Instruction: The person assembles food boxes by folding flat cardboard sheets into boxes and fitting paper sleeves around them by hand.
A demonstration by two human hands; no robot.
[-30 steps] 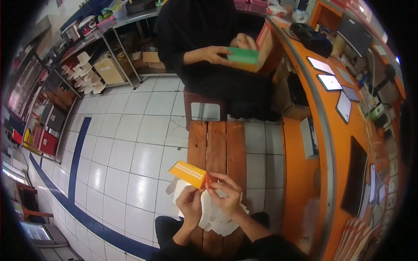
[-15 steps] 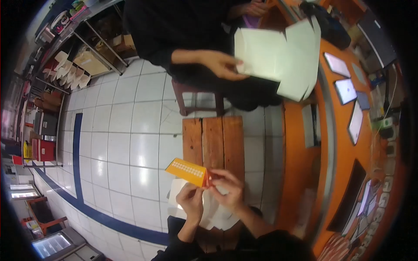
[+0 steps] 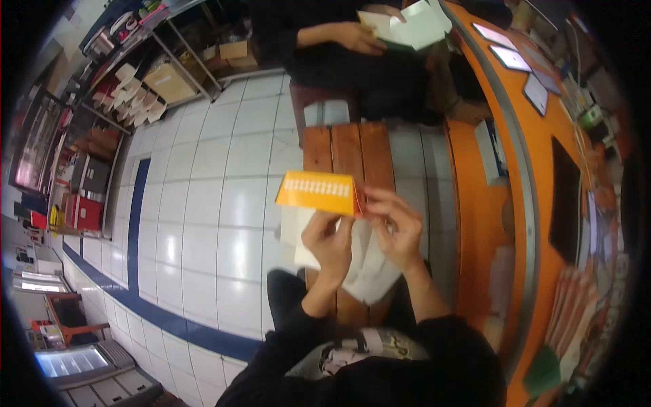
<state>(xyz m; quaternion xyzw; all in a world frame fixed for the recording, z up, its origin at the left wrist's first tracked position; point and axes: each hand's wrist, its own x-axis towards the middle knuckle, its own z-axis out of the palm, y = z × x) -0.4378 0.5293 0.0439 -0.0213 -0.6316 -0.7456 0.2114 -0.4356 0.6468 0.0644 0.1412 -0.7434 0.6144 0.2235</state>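
A yellow-orange cardboard box (image 3: 316,192) with rows of white print and a red edge is held up in front of me. My left hand (image 3: 328,239) pinches its lower edge from below. At its right end, my right hand (image 3: 395,224) has its fingers closed on the red side. Below my hands, white unfolded card sheets (image 3: 369,271) lie across my lap and the wooden bench. Opposite me, another person's hand (image 3: 349,37) holds a partly folded white box (image 3: 413,27).
A slatted wooden bench (image 3: 347,152) stands between me and the other person, who sits on a dark stool (image 3: 298,108). To the right runs an orange counter (image 3: 485,285) with several phones or tablets (image 3: 508,58). Metal shelves (image 3: 183,61) with cartons stand at the upper left.
My view has tilted, so more of my lap shows. My hands keep hold of the yellow-orange box, which now looks more level. The other person's white card has become more folded.
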